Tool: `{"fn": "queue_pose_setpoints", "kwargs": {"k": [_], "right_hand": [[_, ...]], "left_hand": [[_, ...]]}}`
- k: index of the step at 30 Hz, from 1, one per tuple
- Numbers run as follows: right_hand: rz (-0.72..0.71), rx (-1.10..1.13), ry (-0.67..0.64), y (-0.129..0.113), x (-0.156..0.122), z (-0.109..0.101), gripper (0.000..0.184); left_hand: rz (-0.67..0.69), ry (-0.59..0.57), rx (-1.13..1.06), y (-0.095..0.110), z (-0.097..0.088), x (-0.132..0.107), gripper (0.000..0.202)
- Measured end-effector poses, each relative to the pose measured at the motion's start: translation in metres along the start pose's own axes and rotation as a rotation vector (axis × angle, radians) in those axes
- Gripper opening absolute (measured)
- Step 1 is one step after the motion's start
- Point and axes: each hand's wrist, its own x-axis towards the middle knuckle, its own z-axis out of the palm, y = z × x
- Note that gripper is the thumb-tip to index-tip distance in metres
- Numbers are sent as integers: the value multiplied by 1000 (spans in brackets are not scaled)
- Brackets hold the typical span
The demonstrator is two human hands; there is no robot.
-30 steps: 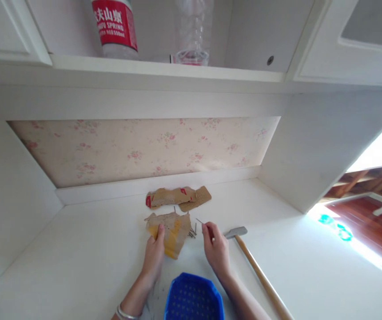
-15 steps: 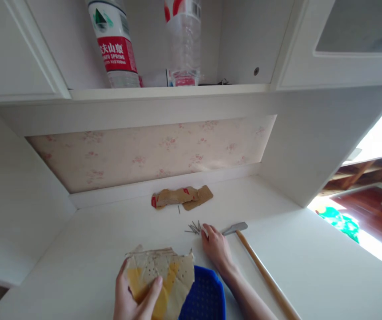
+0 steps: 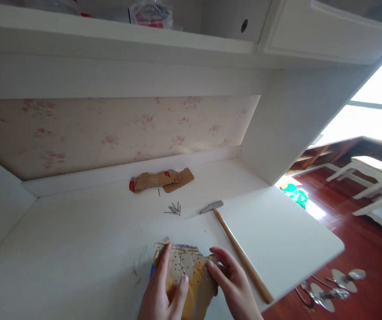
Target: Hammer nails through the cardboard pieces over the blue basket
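A torn, dented piece of cardboard [image 3: 195, 284] with small holes and yellowish patches is at the bottom centre. My left hand [image 3: 161, 289] grips its left side, thumb across the face. At its upper right corner my right hand [image 3: 229, 278] closes thumb and fingers on the edge; whether a nail is also between them I cannot tell. Slivers of something blue [image 3: 151, 270] show behind the cardboard. Beyond it lies a small pile of nails [image 3: 174, 209]. To the right rests a hammer [image 3: 240, 253] with a wooden handle and grey head.
A flattened brown cardboard scrap [image 3: 154, 180] lies near the back wall, with a single nail [image 3: 159, 192] in front. Overhead runs a white shelf edge [image 3: 117, 33]. The white tabletop [image 3: 77, 240] ends at the right above a reddish floor [image 3: 331, 224] with metal fittings.
My right hand has moved from beside the nail pile back to the cardboard's right corner. The cardboard now hides most of the blue thing. My view has tilted down and turned right.
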Motion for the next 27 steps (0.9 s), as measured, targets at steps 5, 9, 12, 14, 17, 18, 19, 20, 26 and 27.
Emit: {"fn": "queue_pose_setpoints", "kwargs": {"k": [5,9,12,14,17,18,19,20,26,27], "right_hand": [[113,127,16,-6,15,-5,40],[107,101,4,-4,21,-12,38],[106,93,17,-1,20,-15,38],[101,66,38,-2,19,-16,37],[89,67,82,-4,16,-19,38],[88,83,95,-4,15,-21,38],[88,99,108,-4,15,-22,38],[86,109,118,-3,14,-23,37],[50,129,151,-1,12,-16,36],[47,141,153,-2,12,-14,35]], "left_hand": [[61,75,158,-2,-34,4,40],[315,152,333,2,-43,3,28],[516,81,350,12,-30,-1,25],[588,62,350,19,-18,-2,25],[619,65,336,25,-7,-1,25],[625,62,332,26,-6,0,25],[634,54,330,26,-5,2,25],[643,43,333,26,-5,4,26],[659,-10,393,25,-13,17,25],[658,-4,396,24,-15,18,24]]}}
